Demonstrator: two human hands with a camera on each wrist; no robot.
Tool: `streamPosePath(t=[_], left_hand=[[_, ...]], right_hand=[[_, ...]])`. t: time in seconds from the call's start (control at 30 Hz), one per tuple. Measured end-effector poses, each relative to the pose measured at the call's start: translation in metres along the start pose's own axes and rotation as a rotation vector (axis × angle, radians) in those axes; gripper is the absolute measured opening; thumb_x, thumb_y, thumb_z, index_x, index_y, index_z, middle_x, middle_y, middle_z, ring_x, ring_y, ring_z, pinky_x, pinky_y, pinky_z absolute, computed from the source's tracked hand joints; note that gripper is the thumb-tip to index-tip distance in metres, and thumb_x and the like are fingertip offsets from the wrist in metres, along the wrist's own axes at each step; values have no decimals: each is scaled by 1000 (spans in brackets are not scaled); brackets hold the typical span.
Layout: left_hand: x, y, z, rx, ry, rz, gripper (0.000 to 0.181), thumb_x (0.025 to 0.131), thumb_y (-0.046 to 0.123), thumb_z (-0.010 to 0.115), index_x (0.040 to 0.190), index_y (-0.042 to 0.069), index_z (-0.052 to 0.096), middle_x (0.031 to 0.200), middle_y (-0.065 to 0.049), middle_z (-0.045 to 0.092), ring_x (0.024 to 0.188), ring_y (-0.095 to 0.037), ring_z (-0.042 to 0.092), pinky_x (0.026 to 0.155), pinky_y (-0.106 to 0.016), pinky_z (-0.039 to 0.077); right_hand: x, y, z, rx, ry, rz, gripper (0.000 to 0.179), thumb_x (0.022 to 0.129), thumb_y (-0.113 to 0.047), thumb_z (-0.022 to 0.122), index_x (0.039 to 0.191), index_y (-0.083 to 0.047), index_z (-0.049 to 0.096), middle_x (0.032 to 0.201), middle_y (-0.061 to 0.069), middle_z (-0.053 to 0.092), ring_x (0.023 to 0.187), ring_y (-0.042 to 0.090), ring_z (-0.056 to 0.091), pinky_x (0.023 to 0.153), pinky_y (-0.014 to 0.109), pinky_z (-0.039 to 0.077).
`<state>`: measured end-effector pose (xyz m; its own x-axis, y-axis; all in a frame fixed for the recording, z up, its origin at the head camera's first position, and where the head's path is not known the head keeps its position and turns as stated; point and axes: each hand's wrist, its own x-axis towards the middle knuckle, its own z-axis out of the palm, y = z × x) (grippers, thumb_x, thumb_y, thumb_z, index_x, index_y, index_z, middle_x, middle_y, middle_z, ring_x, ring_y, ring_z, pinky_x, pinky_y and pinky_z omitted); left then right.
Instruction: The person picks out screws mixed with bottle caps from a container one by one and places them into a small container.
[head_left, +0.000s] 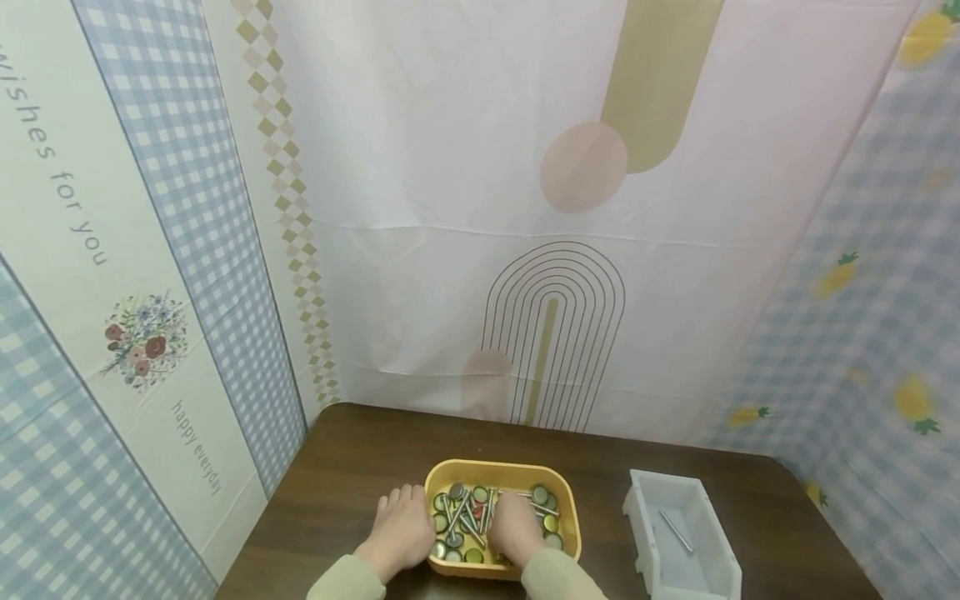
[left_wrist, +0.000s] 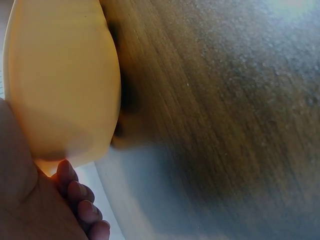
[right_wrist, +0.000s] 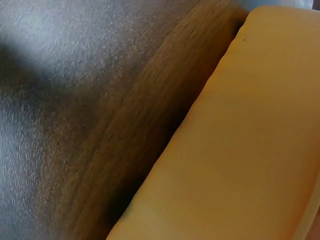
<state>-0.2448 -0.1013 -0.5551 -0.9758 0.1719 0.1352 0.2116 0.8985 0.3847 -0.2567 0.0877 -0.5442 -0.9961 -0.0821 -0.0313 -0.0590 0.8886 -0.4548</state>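
Observation:
A yellow plastic tub (head_left: 504, 570) stands near the table's front edge in the head view. Long silver metal rods like bolts or nails (head_left: 467, 518) lie in it among round green, gold and grey caps (head_left: 474, 556). My left hand (head_left: 405, 521) rests against the tub's left side, and its fingers lie along the outer wall in the left wrist view. Down inside the tub, my right hand (head_left: 516, 527) reaches among the rods, its fingertips hidden. The right wrist view shows only the tub's outer wall (right_wrist: 240, 135) and the table.
To the right, a white plastic bin (head_left: 718, 546) holds a single silver rod (head_left: 677, 532). Both containers stand on a dark brown wooden table (head_left: 360, 450). Printed cloths (head_left: 420, 317) hang behind the table and at both sides.

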Motion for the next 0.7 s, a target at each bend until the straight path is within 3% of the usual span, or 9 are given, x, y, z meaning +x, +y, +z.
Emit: streamPosePath(t=[0.43,0.7], left_hand=[[1,2,0,1,-8,-4,19,87,16,53,98,0,53,85,-8,46,82,-28,44,76,-48,33],[1,1,2,2,-1,-4,19,87,16,52,98,0,53,86,-9,46,82,-28,44,76,-49,33]], right_hand=[[-3,7,-1,125,0,9,34,62,8,59,47,-15,38,42,-7,30,36,11,28,39,26,31],[-1,12,-32,289,-139,17,43,74,0,61,47,-20,33,40,-11,28,37,4,22,38,22,22]])
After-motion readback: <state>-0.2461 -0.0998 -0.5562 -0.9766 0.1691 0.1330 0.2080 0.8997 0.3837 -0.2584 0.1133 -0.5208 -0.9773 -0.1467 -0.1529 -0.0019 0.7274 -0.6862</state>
